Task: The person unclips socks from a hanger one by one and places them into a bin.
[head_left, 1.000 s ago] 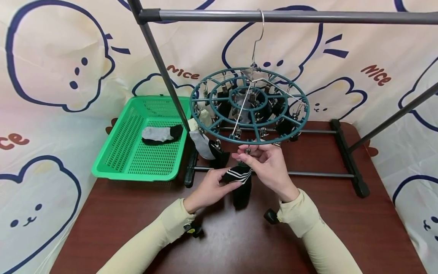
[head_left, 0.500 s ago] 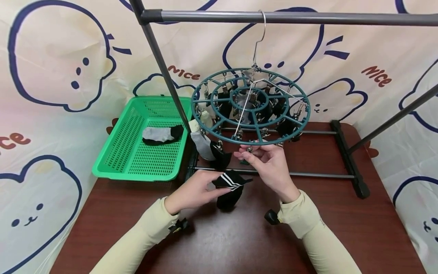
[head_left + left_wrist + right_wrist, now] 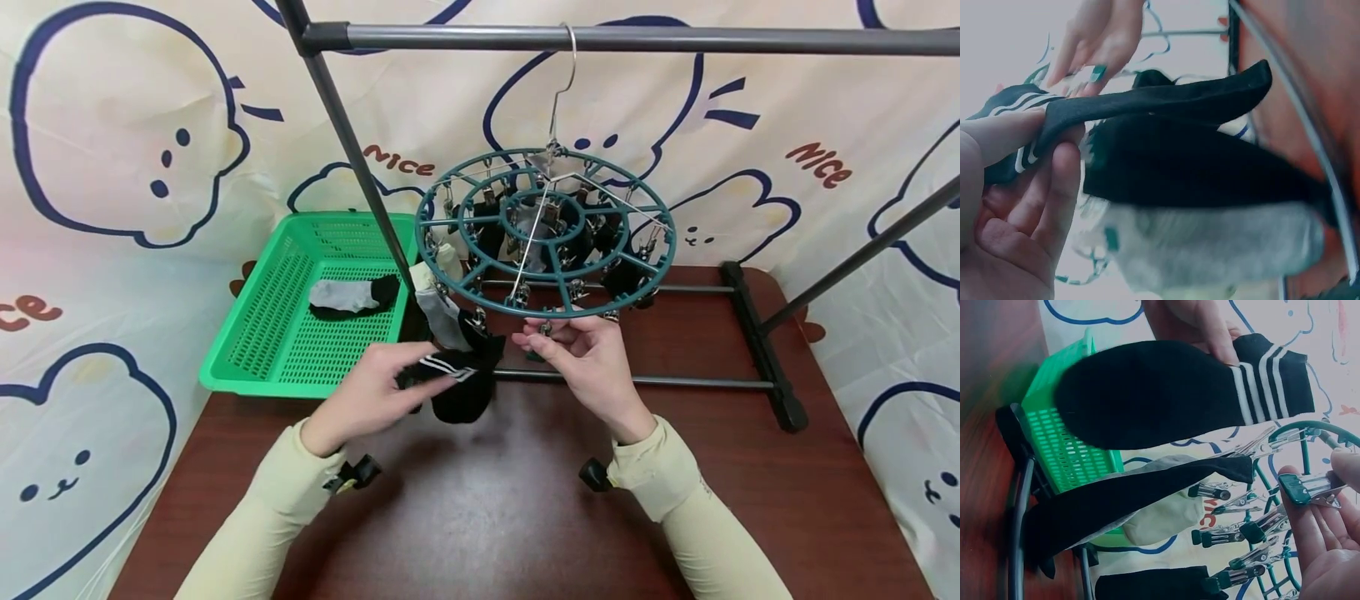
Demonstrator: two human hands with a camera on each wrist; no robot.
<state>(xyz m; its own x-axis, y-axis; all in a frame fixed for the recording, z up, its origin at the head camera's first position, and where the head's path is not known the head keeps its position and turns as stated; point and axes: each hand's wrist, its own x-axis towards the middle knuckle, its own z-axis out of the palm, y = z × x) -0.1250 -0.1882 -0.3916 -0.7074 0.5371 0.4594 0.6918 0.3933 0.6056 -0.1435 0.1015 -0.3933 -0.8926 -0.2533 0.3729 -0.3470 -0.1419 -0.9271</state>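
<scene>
My left hand (image 3: pixel 375 392) pinches a black sock (image 3: pixel 1147 394) with white stripes near its cuff, between thumb and fingers. The sock's foot hangs down, apart from the clips. At the front rim of the round green hanger (image 3: pixel 558 313), my right hand (image 3: pixel 588 362) holds a metal clip (image 3: pixel 1316 485) with green tips between thumb and fingers. No sock is between the clip's tips in the right wrist view. Just behind the striped sock hangs a grey and black sock (image 3: pixel 444 321), clipped to the hanger's left side.
A green basket (image 3: pixel 300 382) stands at the left with a grey and black sock (image 3: pixel 348 296) inside. The hanger hooks onto a dark rail (image 3: pixel 712 38). Several other clipped socks hang under it. The rack's lower bar (image 3: pixel 697 381) crosses behind my hands.
My left hand has drawn the striped sock away from the clip, to the left. My right hand stays at the front rim with the clip between its fingers.
</scene>
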